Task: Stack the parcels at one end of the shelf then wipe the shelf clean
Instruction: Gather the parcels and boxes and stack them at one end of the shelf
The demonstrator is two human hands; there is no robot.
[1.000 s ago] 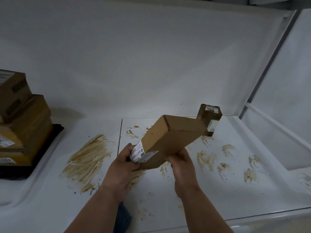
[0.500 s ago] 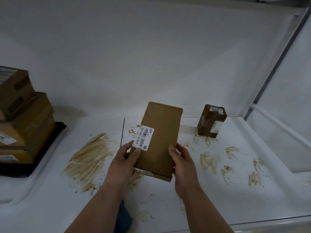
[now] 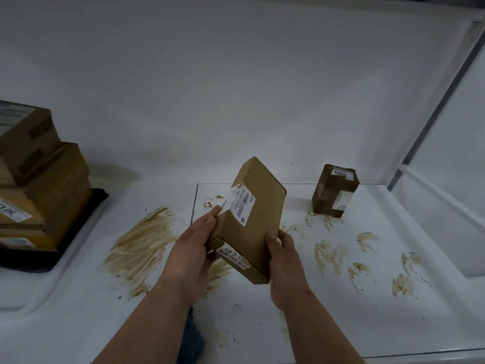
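A flat, oblong brown cardboard parcel (image 3: 253,219) is held tilted above the white shelf (image 3: 341,298), clear of its surface. The left hand (image 3: 190,254) grips the parcel's left edge, fingers curled against its barcode label. The right hand (image 3: 284,254) clasps the lower right edge, thumb on the top face. Right of the held parcel, well apart, a small upright brown box (image 3: 334,191) stands on the shelf. Far left of it, a stack of brown cardboard parcels (image 3: 34,179) rests on a black tray (image 3: 76,232). Brown smears (image 3: 141,243) mark the shelf beneath and on both sides of the held parcel.
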